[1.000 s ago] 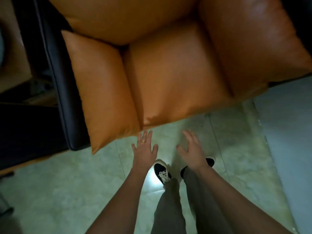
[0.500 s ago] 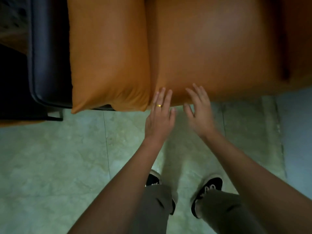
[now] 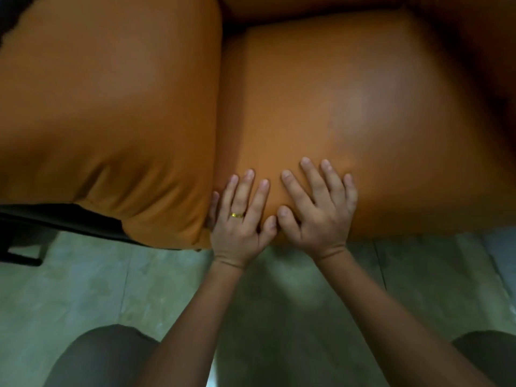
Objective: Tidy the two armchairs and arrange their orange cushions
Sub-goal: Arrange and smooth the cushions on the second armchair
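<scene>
The broad, smooth orange leather-look seat cushion point(image 3: 349, 121) filled the centre and right of the frame, lying in its place in the armchair. One second earlier both hands had hung over the floor, short of the chair. Half a second earlier only their fingertips had reached the cushion's front edge. By this moment both lay on its lower front part.

The left hand point(image 3: 240, 219) rested flat with its fingers straight and spread, grasping nothing. Its little finger sat at the seam where the seat cushion met the puffy orange side cushion point(image 3: 111, 121) at the left of the frame. A thin gold ring point(image 3: 236, 215) showed on one finger. The right hand point(image 3: 321, 208) lay just beside it, thumbs nearly touching, fingers also straight and fanned out on the leather, holding nothing.

The view had drawn much closer. The shoes had gone from sight, and bent knees in grey trousers point(image 3: 97, 356) appeared in the lower corners, so the person had probably crouched in.

At the lower left, the black armchair frame point(image 3: 42, 219) showed under the side cushion. Pale green floor tiles point(image 3: 83, 289) crossed the bottom of the frame.

Judging by this, the work had gone from reaching to contact. The likely step was pressing, smoothing or pushing the seat cushion back. Whether it sat fully home could not be told.
</scene>
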Demonstrator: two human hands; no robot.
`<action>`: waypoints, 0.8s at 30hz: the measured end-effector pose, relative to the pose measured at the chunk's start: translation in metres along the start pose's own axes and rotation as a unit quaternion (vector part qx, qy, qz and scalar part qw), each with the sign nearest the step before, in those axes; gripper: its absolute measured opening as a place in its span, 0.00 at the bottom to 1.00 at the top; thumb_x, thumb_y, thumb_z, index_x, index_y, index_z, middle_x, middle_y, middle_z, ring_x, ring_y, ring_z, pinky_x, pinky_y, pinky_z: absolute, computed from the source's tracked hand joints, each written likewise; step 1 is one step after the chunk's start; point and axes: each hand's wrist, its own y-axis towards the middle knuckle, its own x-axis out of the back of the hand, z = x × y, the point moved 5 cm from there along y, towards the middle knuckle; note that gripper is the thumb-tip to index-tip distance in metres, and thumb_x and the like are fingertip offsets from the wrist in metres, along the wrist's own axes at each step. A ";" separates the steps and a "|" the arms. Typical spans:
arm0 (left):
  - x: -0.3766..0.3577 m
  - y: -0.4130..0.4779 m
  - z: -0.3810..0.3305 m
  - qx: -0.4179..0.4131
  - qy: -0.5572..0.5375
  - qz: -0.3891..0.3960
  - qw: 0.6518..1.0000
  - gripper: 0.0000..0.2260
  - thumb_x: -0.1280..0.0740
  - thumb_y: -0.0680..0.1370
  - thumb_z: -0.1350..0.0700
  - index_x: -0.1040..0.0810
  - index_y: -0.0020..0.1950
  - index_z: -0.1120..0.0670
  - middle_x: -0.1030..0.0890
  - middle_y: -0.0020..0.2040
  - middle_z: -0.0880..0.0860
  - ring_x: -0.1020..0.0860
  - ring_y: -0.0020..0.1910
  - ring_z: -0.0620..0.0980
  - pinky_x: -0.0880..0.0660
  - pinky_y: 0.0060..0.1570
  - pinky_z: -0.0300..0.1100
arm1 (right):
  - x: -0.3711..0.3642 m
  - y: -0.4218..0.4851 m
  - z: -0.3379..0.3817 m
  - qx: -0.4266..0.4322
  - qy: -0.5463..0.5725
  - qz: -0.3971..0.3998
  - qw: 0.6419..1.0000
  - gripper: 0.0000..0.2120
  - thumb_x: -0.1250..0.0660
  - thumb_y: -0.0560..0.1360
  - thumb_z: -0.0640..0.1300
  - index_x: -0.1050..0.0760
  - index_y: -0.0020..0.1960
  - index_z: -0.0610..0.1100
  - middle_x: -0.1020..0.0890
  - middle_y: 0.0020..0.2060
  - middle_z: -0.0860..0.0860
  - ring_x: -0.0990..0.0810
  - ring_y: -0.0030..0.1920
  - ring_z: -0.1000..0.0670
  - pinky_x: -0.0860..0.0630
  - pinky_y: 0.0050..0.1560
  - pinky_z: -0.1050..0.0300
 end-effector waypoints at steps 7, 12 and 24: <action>0.021 0.007 -0.004 0.047 -0.033 0.000 0.998 0.22 0.43 0.81 0.45 0.26 0.74 0.50 0.27 0.74 0.53 0.32 0.75 0.53 0.43 0.76 0.52 | 0.013 0.003 0.003 -0.025 0.022 0.026 0.999 0.23 0.42 0.79 0.60 0.25 0.71 0.53 0.26 0.72 0.49 0.31 0.74 0.43 0.41 0.74 0.39; 0.033 0.006 0.006 0.098 -0.071 0.021 0.992 0.22 0.40 0.82 0.47 0.26 0.73 0.53 0.28 0.75 0.54 0.34 0.76 0.54 0.44 0.76 0.40 | 0.021 0.006 0.007 -0.062 0.037 0.067 0.995 0.22 0.38 0.78 0.57 0.24 0.70 0.53 0.27 0.73 0.49 0.32 0.75 0.44 0.43 0.76 0.39; 0.011 0.011 0.018 0.098 -0.092 -0.032 0.990 0.23 0.45 0.83 0.44 0.24 0.71 0.54 0.26 0.72 0.57 0.33 0.74 0.57 0.31 0.71 0.55 | -0.005 0.010 0.017 -0.086 -0.026 -0.067 0.994 0.20 0.42 0.78 0.56 0.19 0.64 0.56 0.20 0.66 0.52 0.24 0.66 0.44 0.35 0.67 0.40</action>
